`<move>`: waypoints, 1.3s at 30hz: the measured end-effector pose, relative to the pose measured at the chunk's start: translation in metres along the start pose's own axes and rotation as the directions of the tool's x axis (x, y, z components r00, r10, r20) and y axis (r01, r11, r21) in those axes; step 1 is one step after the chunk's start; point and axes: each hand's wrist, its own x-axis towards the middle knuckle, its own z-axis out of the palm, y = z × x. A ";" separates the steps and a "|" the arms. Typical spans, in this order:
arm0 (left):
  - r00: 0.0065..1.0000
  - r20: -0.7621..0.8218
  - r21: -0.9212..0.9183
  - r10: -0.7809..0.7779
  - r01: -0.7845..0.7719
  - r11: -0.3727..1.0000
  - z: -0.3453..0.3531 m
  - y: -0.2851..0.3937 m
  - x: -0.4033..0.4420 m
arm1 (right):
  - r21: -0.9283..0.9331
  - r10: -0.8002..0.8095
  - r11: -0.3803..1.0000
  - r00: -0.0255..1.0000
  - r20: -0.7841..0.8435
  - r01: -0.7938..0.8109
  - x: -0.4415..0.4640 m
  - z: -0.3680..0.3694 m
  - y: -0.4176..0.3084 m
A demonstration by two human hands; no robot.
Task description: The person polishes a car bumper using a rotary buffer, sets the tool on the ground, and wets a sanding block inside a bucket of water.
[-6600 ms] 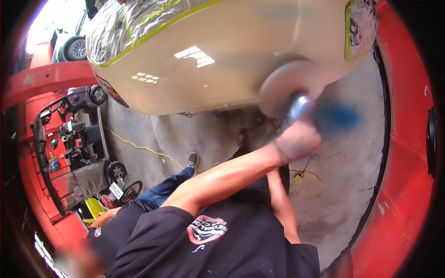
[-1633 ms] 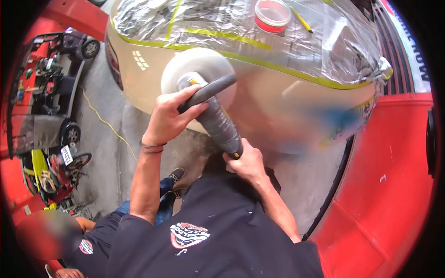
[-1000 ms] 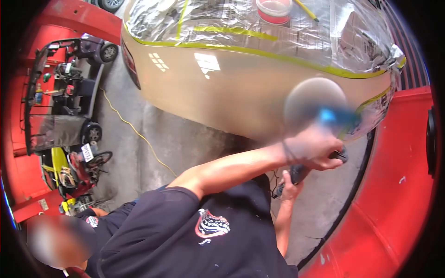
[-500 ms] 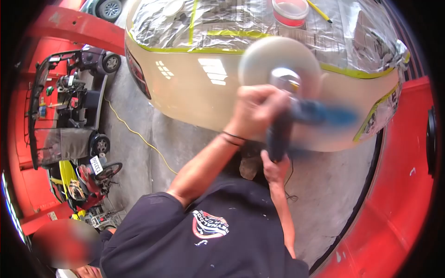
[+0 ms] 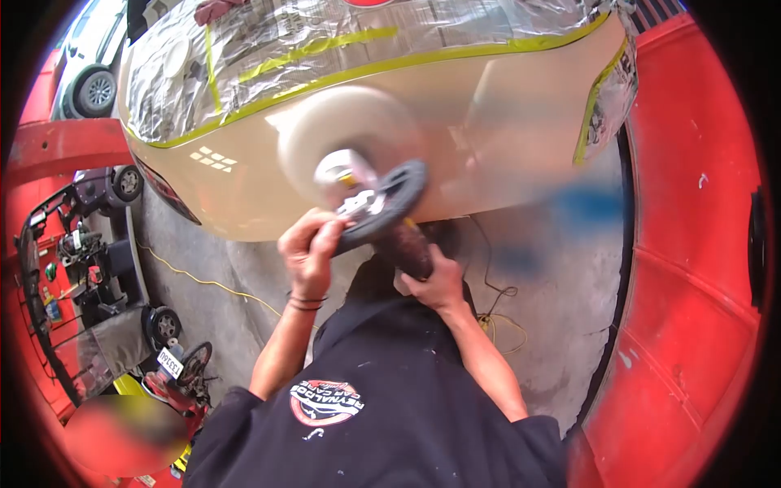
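A rotary polisher (image 5: 403, 248) is held in both of my hands, its round pale pad (image 5: 374, 110) blurred by spinning. The pad is against, or very close to, the glossy beige car bumper (image 5: 252, 199). My left hand (image 5: 309, 248) is closed around one end of the dark loop handle (image 5: 407, 189) near the polisher's head. Around the rear of the dark body, my right hand (image 5: 439, 281) is wrapped. Above the pad, yellow-green tape (image 5: 325, 81) edges the plastic and paper masking (image 5: 268, 32) on the car.
A dark cord (image 5: 492, 285) hangs and coils on the concrete floor at right, and a yellow cord (image 5: 203, 281) runs across it at left. Red panels (image 5: 691, 244) rise on the right. A motorbike (image 5: 175, 378) and a cart-like vehicle (image 5: 81, 276) stand at left.
The polisher has moved left along the bumper and turned, so its loop handle now shows. Both hands have stayed on it. The view has shifted too.
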 end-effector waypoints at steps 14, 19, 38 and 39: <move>0.793 0.539 -0.046 0.284 -0.308 0.950 0.325 0.006 0.009 | 0.557 0.165 0.826 0.911 -0.378 0.082 -0.042 -0.046 0.206; 0.845 0.461 -0.006 0.272 -0.303 0.953 0.281 -0.001 -0.012 | 0.549 0.159 0.834 0.935 -0.316 0.043 -0.064 -0.019 0.211; 0.941 -0.265 -0.315 -0.212 0.123 0.941 -0.021 -0.024 -0.069 | -0.187 -0.055 0.979 0.987 0.150 0.083 -0.013 -0.023 -0.023; 0.914 -0.324 -0.372 -0.245 0.115 0.921 -0.022 -0.030 -0.084 | -0.234 -0.044 0.968 0.978 0.202 0.092 -0.019 -0.025 -0.021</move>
